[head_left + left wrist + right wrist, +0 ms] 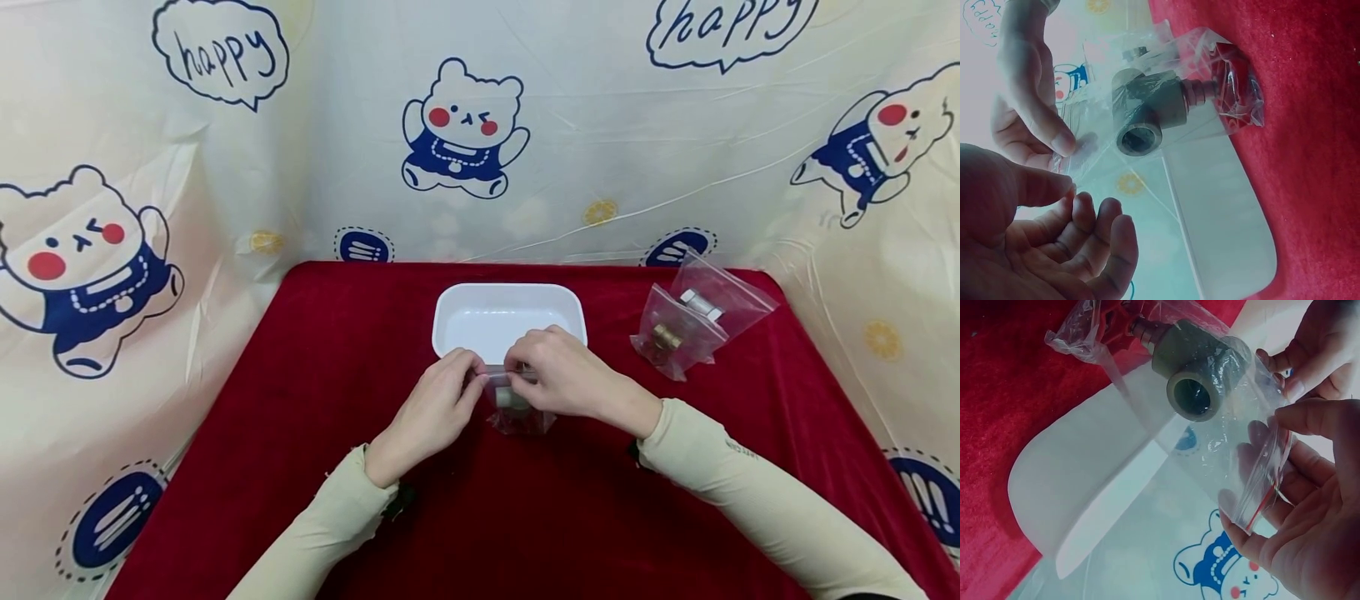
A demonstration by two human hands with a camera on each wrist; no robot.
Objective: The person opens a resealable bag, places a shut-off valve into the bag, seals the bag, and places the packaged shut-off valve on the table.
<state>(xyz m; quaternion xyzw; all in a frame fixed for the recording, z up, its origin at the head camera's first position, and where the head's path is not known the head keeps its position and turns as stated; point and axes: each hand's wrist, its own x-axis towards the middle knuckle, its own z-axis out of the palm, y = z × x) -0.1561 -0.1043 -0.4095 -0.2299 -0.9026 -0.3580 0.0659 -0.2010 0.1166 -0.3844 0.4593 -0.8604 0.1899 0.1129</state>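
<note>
In front of me both hands hold up a clear zip bag [525,423] by its top edge. Inside is a grey-green pipe valve [1200,365] with a round open socket; its red handle [1113,324] lies at the bag's far end. My left hand [429,410] pinches one end of the bag's mouth between thumb and forefinger, the other fingers loosely bent. Along the red-lined zip strip, my right hand [564,373] grips the bag, thumb on one side and fingers behind. Both hands' fingertips are close together at the mouth.
A white rectangular tray [510,291] stands just beyond the hands on the red cloth [360,333]. To the right lie two more clear bags, one with a brass-coloured fitting [666,337], the other with a silvery-white fitting [701,305]. A printed curtain [570,125] hangs behind the table.
</note>
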